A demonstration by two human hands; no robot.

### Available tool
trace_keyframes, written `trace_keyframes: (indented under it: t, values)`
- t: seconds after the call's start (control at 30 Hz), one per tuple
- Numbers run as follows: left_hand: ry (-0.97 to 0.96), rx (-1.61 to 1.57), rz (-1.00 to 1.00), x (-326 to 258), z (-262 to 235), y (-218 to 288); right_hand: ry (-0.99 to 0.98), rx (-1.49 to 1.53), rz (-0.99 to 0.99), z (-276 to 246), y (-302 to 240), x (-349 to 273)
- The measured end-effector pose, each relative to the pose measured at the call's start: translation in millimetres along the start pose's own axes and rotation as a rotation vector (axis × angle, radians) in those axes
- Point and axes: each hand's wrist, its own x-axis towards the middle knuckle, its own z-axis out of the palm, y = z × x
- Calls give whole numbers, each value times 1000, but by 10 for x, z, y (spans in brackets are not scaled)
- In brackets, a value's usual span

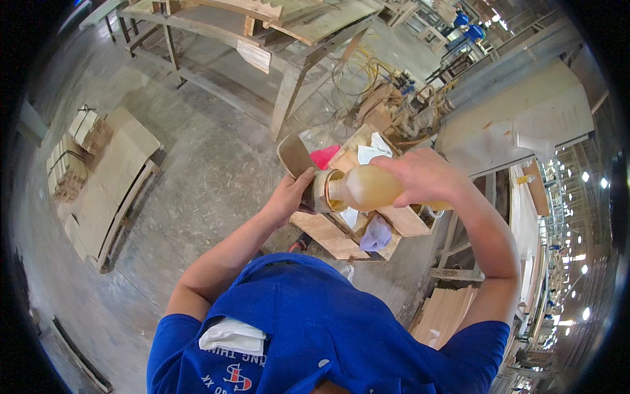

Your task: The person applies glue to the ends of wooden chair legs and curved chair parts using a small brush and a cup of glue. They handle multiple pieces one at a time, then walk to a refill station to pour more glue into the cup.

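My right hand [425,174] is wrapped round a translucent plastic bottle [369,188] of yellowish liquid. The bottle lies tipped over to the left, its neck at the opening of a round container [319,191]. That container is in the grip of my left hand [286,199], with the thumb along its upper side. A flat brownish piece with rounded corners [295,157] sticks up beside the container; whether it is joined to it I cannot tell. Below both hands stands a wooden crate [325,236] with a lilac cloth or bag [376,234] and white cloths [374,150] on it.
A pink-red piece [323,156] lies at the crate's far side. Beyond it stands a wooden workbench [289,79] bearing boards. Hoses and brown scrap [380,105] cover the floor farther right. Board stacks [108,177] lie at left, and a large panel [515,111] stands at right.
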Motion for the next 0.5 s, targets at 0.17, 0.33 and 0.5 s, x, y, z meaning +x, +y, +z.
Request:
trace_keyframes:
  t: [0.17,0.33,0.5]
  values:
    - [20,107,17,169,78,-103,-23,271,-7,330,233,5]
    - [126,452,142,433,260,-233,-111,867,-92,1023,704,35]
    - [-17,1121,376,805,415,-282,-166,1664,-180,2125,919,72]
